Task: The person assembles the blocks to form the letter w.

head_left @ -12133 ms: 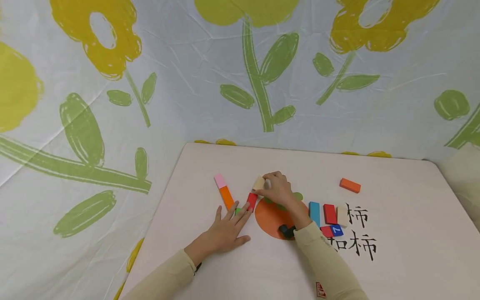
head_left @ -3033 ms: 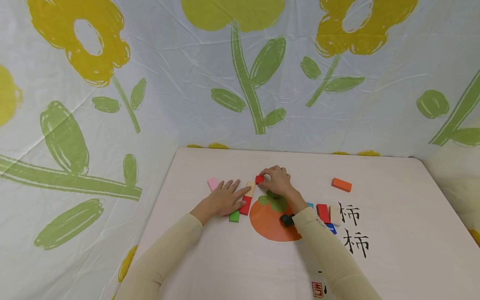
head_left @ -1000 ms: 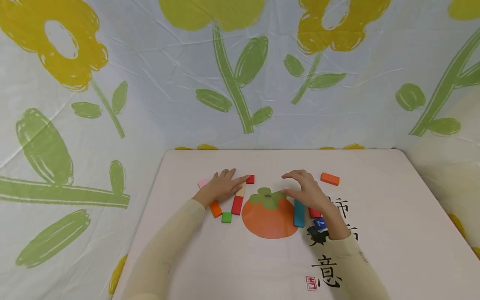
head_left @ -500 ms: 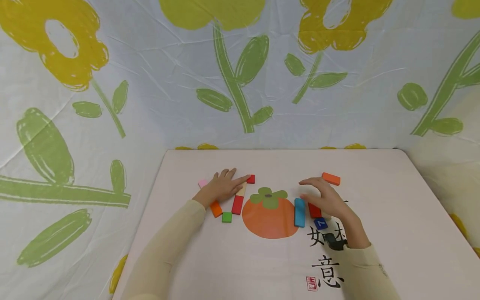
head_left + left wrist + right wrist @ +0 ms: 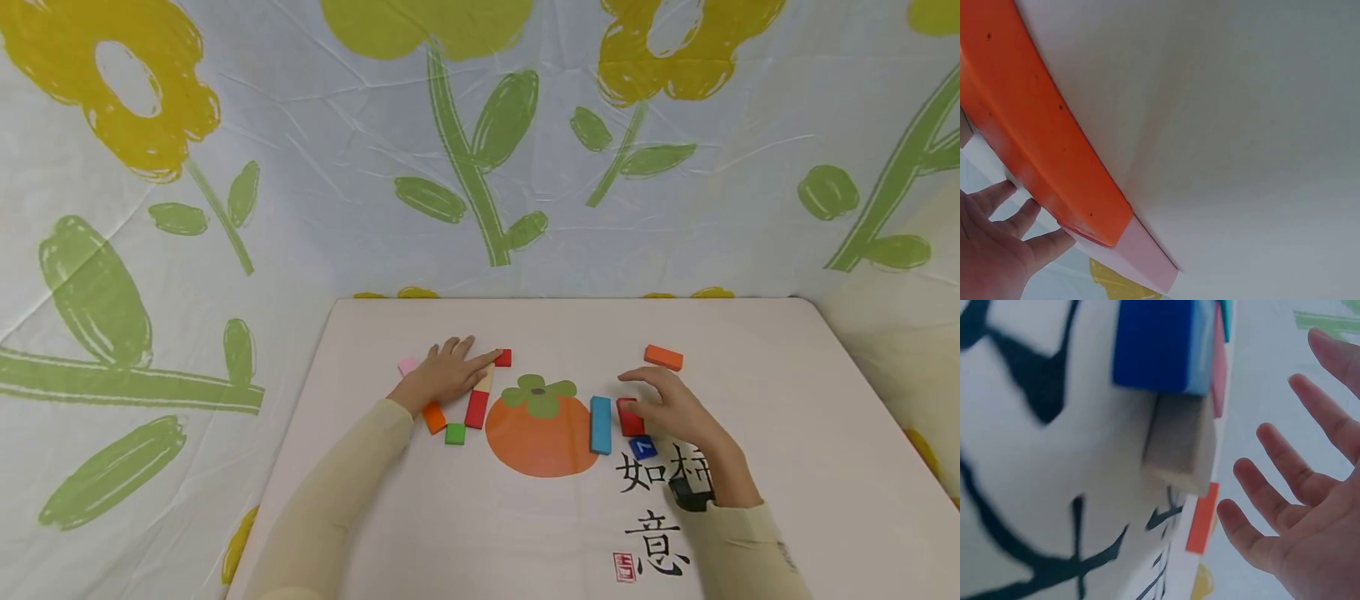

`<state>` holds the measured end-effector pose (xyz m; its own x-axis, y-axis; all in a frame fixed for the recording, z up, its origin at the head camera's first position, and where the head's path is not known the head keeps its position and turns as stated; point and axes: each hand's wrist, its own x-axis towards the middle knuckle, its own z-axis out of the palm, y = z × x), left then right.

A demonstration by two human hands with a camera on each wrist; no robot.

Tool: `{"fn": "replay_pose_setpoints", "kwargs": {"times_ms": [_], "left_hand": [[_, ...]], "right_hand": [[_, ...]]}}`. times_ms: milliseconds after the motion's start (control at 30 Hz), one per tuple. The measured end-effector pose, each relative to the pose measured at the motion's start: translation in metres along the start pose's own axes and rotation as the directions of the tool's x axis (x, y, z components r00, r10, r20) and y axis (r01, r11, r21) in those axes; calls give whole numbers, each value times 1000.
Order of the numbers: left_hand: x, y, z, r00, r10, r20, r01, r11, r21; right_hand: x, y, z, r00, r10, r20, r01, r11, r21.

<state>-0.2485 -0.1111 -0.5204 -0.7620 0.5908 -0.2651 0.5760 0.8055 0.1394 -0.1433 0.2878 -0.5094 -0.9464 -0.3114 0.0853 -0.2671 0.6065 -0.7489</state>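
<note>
My left hand [image 5: 441, 375] rests with fingers straight over wooden blocks at the table's left. Its index fingertip is at a small red block [image 5: 503, 357], beside the end of a cream block [image 5: 487, 379]. A longer red block [image 5: 476, 410], a green block [image 5: 454, 433], an orange block [image 5: 433, 418] and a pink block [image 5: 407, 367] complete a V-like line, partly under the hand. My right hand [image 5: 675, 410] hovers with spread fingers, holding nothing, over a red block [image 5: 628, 419] and a cream block [image 5: 1179, 444], which it hides in the head view.
A light-blue block [image 5: 600, 425] stands on the edge of a printed persimmon [image 5: 536, 442]. Near the right hand lies a dark-blue block [image 5: 642, 447] marked 7. Farther back is an orange block [image 5: 663, 357]. Black characters are printed on the table mat [image 5: 450, 525].
The cream block, then the small red block, were set at the line's upper end and let go. My right hand has since moved right, empty; my left has slid up the line.
</note>
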Motion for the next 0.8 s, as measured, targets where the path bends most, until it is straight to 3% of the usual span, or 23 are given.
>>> {"fn": "replay_pose_setpoints", "kwargs": {"times_ms": [367, 800], "left_hand": [[-1, -3, 4, 1000, -19, 1, 19, 1000, -11], [-1, -2, 5, 1000, -17, -3, 17, 999, -29]], "right_hand": [[-11, 9, -2, 996, 28, 84, -28, 1000, -2], [-14, 11, 3, 986, 119, 117, -93, 973, -210]]}}
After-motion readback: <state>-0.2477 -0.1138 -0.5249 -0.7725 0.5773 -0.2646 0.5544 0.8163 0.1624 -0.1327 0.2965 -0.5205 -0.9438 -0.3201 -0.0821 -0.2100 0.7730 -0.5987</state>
